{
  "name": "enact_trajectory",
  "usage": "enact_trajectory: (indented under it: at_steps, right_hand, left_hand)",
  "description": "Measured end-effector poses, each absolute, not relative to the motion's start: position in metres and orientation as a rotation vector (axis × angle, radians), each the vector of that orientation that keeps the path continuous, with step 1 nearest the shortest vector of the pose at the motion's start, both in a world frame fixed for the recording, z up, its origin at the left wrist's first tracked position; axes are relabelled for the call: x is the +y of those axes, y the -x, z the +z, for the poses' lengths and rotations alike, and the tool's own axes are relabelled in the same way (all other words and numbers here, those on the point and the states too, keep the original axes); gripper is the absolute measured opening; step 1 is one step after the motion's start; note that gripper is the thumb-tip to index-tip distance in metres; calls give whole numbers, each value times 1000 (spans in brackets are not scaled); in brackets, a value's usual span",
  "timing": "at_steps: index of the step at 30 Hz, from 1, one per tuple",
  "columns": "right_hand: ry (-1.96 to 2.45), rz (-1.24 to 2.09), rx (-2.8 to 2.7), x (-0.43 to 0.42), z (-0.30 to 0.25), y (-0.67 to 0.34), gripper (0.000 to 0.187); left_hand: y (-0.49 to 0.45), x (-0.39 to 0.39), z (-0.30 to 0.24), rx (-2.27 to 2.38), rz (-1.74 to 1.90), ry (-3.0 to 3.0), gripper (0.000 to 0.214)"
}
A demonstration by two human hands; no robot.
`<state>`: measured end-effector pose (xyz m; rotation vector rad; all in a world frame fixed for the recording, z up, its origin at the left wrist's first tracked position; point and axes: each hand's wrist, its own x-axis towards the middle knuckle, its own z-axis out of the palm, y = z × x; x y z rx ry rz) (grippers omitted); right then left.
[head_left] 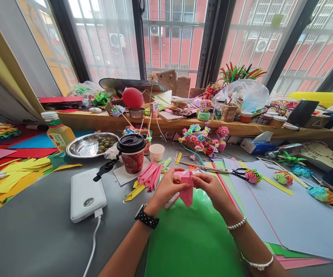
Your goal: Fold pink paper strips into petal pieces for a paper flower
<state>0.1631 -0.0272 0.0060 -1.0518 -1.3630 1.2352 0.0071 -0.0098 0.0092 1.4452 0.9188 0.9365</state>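
Folded pink paper (186,194) held between both my hands, over the far part of the glossy green mat (195,242). Left hand (168,186) pinches its left side, thumb in front; right hand (209,184) grips its upper right edge. Pink folded strips (151,175) lie beside the lidded paper cup (132,161) on the counter (45,238).

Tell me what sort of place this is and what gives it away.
Probably a craft corner, at a table by a window: folded pink paper held in left hand and right hand, scissors, and a pile of yellow paper strips.
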Motion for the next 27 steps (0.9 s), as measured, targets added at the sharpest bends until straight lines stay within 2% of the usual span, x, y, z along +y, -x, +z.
enact_trajectory:
  at_steps: [21, 27]
  right_hand:
    - [1149, 1043, -1459, -29, 10, -163, 23]
    - [1143, 1044, -1592, -29, 7, -164, 26]
  left_hand:
    - [-6, -8, 9, 925, 910, -1430, 49]
    - [-4, -9, 19, 914, 939, -1392, 30]
